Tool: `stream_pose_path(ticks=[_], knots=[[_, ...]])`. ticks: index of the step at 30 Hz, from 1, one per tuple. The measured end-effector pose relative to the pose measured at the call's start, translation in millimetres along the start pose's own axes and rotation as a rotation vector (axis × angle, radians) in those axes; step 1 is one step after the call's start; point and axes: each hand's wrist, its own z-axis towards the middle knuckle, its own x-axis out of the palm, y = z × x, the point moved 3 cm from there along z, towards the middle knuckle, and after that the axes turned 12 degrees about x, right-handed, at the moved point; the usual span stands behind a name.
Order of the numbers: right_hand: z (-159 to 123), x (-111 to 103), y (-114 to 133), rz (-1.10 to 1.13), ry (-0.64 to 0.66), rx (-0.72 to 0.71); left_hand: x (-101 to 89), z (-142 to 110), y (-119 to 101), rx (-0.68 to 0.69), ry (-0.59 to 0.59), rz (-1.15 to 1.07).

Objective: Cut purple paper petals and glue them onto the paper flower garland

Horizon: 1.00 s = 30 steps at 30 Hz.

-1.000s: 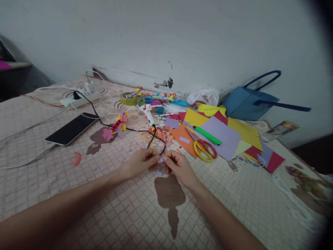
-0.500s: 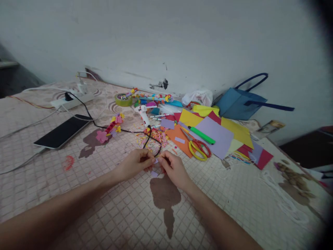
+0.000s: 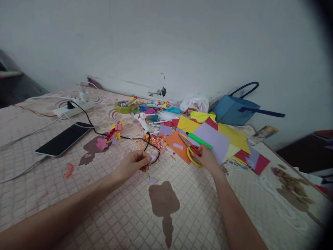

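Note:
My left hand (image 3: 134,165) is closed in a pinch on a small purple paper piece (image 3: 152,158), held low over the table in front of the coiled black cord. My right hand (image 3: 207,159) has its fingers at the handles of the red and yellow scissors (image 3: 190,150), whose blades point away to the left over orange paper (image 3: 182,153). Beside the scissors lies a green cutter (image 3: 199,140). A purple paper strip (image 3: 178,146) rests on the orange sheet. Another small purple scrap (image 3: 153,181) is on the tabletop just below my left hand.
A white glue gun (image 3: 142,122) lies behind a heap of colourful paper shreds (image 3: 155,143). To the left are a tablet (image 3: 63,139), a power strip (image 3: 75,108) and a flower-decorated piece (image 3: 110,134). Coloured sheets (image 3: 213,137) and a blue bag (image 3: 234,109) occupy the right.
My right hand has left the small purple paper and moved right to the scissors, taking hold of their handles. My left hand stays near its place, still pinching the paper.

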Motion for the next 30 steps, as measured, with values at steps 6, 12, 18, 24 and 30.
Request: stream_pose_path(ticks=[6,12,18,24,30], knots=[[2.5,9.5,-5.5,0.029,0.044,0.023,-1.2,0.3,7.3,-0.037,-0.007,-0.073],[3.4,3.2,-3.4,0.216,0.047,0.06,0.4,-1.2,3.7,-0.034,-0.024,-0.128],[-4.3,-1.7,24.3,0.622,0.21,0.071,4.0,-4.3,-2.1,-0.066,-0.069,-0.192],[-60.6,38.2,92.7,0.926,0.471,0.024,10.6,-8.1,-5.4,-0.069,-0.034,-0.228],[-108.7,59.2,127.9,1.078,0.7,0.11,16.0,-11.6,-4.4,-0.016,0.07,-0.132]])
